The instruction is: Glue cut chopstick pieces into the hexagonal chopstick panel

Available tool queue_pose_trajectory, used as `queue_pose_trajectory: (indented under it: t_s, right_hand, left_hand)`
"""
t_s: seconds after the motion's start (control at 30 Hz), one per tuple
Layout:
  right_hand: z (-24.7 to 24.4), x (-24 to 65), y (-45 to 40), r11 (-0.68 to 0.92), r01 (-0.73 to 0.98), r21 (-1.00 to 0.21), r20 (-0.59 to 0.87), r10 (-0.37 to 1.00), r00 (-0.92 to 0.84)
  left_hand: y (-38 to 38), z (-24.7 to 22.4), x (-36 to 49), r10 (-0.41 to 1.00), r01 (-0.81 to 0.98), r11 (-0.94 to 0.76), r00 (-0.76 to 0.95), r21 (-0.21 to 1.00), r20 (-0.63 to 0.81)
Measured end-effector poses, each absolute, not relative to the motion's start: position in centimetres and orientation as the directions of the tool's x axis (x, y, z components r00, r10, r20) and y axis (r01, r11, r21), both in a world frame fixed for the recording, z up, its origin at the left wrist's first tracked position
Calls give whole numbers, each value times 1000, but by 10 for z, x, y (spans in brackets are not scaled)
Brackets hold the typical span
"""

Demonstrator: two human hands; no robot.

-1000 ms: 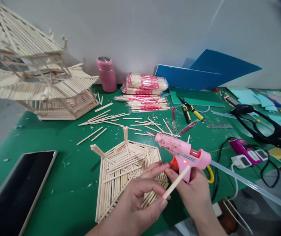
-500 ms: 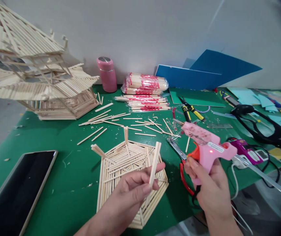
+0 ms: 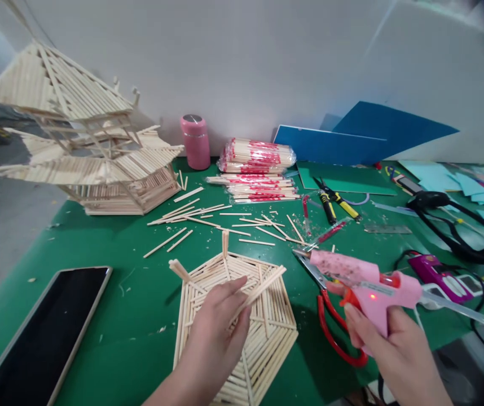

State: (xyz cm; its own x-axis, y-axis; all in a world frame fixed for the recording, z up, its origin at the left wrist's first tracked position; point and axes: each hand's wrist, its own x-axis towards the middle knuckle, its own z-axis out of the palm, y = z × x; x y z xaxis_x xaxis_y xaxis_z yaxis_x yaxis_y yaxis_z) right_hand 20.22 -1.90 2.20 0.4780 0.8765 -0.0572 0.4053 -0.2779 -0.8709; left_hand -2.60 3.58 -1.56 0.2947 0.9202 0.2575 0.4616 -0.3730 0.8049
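Over the hexagonal stick base (image 3: 273, 344), my left hand (image 3: 219, 330) is closed around a short bundle of wooden sticks (image 3: 263, 286), which slants up to the right. Two short stick posts stand on the base, one at its back corner (image 3: 225, 243) and one at its left corner (image 3: 179, 270). My right hand (image 3: 388, 344) grips a pink glue gun (image 3: 369, 282) with a lit red light. Its nozzle points left, just right of the base and above the red-handled scissors (image 3: 330, 332). A clear glue stick juts from the gun's rear.
A stick-built pagoda (image 3: 110, 163) stands at the back left, beside a pink flask (image 3: 195, 142) and bagged sticks (image 3: 259, 155). Loose sticks (image 3: 195, 214) lie behind the base. A phone (image 3: 43, 338) is at left; pliers (image 3: 335, 198) and black goggles (image 3: 462, 225) are at right.
The stick bundle has tipped from nearly upright to a slant, and my left hand has turned over it. My right hand and the glue gun are lower and farther right. The view has shifted slightly.
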Motion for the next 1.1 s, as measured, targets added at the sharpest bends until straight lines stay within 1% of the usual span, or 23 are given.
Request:
queue_pose_trajectory:
  t_s: [0.07,0.17,0.27,0.33,0.43,0.53,0.73,0.83,0.97,1.1]
  right_hand:
    - [24,201,-23,-263,482,-836,-32,899,436]
    - [23,200,-25,-186,599,-779,27,944,328]
    - [19,200,-27,-81,710,-700,95,974,205]
    - [16,202,-28,-18,784,-621,151,978,142]
    - [16,203,-29,17,864,-503,181,980,86]
    - [20,202,-29,37,899,-437,192,980,53]
    - [29,198,-25,107,921,-374,232,973,-19]
    - [31,197,-24,147,926,-347,233,970,-67]
    - [32,197,-23,123,945,-304,194,979,-66]
    - [34,196,-21,126,961,-247,200,977,-77]
  left_hand:
    - [36,-21,-28,891,538,-453,310,711,332]
    - [36,-24,-30,844,604,-532,324,593,427]
    - [37,-25,-31,799,640,-583,341,500,496]
    - [37,-27,-32,781,657,-599,353,458,515]
    - [37,-29,-33,769,670,-610,371,423,521]
    - [36,-30,-34,758,679,-618,380,396,531]
    - [34,-31,-34,746,684,-628,395,371,536]
    - [33,-32,-34,722,694,-642,407,325,559]
    - [33,-33,-32,675,716,-649,387,257,628]
    - [32,-33,-31,673,712,-654,393,256,626]
